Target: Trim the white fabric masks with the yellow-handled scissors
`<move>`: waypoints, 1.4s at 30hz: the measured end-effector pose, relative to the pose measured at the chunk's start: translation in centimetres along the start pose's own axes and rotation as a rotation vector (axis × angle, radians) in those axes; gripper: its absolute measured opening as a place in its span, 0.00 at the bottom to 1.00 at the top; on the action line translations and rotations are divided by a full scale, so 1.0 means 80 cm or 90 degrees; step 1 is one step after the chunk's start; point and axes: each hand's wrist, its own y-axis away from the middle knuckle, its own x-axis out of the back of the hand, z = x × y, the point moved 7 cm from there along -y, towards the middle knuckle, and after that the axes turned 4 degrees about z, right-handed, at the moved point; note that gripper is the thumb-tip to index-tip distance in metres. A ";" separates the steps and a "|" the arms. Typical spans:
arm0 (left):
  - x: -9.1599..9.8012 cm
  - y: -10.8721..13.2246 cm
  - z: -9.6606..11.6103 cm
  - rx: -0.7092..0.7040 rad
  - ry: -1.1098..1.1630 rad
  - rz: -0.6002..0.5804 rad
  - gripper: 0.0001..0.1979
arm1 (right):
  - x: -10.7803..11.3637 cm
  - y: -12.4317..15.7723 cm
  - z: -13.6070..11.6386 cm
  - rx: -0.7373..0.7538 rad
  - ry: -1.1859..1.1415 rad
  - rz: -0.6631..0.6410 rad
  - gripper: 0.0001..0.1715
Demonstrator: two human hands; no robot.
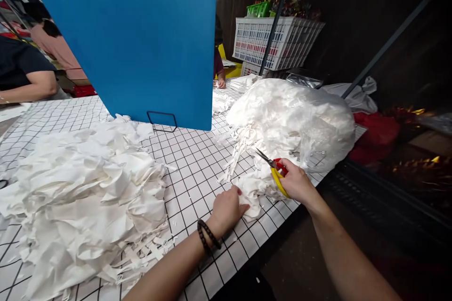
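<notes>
Scissors [272, 165] with one red and one yellow handle loop sit in the right hand [298, 183]. Its fingers are closed through and around the loops, and the blades point away to the left over a small pile of white cloth [256, 186] near the front edge of the bench [197, 160]. The left hand [226, 209] lies knuckles up on the near side of that same pile. Its fingers are bent down and loosely closed on the fabric, holding it against the gridded top. A dark beaded bracelet [209, 236] circles the left wrist.

Just behind the pile, and touching it, is a large clear plastic bag [296, 117] stuffed with more white cloth, with thin strips spilling out at its lower left. A broad heap of white scraps [88, 188] covers the left part of the bench, well apart from the hands. A blue board [141, 33] stands upright on a black wire stand [161, 120] between the heap and the bag.

Behind the bag stands a white crate [275, 42] with a green basket [259, 8] on top. Something red [374, 136] lies to the right of the bag, past the bench edge. Another person's forearm [31, 85] rests at the far left, and a second person's hand [221, 83] shows beyond the board.
</notes>
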 end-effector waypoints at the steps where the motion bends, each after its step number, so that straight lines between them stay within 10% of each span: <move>1: 0.002 0.000 -0.006 0.015 0.006 -0.001 0.22 | -0.005 0.007 0.002 0.008 -0.027 -0.033 0.13; 6: 0.015 0.018 -0.031 0.059 0.042 0.008 0.14 | -0.062 0.031 -0.011 0.073 -0.123 -0.196 0.13; 11: 0.037 0.023 -0.044 0.046 0.143 0.100 0.04 | -0.096 0.022 -0.035 0.094 -0.093 -0.191 0.08; 20: 0.201 0.059 -0.057 0.014 0.498 0.378 0.09 | -0.089 0.002 -0.103 0.142 -0.143 -0.159 0.12; 25: 0.266 0.096 -0.031 -0.008 0.432 0.497 0.09 | -0.139 0.053 -0.116 0.039 -0.418 -0.331 0.25; 29: 0.275 0.096 -0.020 -0.031 0.476 0.478 0.10 | -0.187 0.120 -0.134 -0.022 -0.561 -0.450 0.35; 34: 0.272 0.094 -0.014 -0.021 0.610 0.442 0.13 | -0.221 0.142 -0.153 -0.029 -0.674 -0.342 0.30; 42: 0.284 0.102 -0.015 -0.008 0.733 0.389 0.09 | -0.158 0.085 -0.144 0.021 -0.743 -0.238 0.14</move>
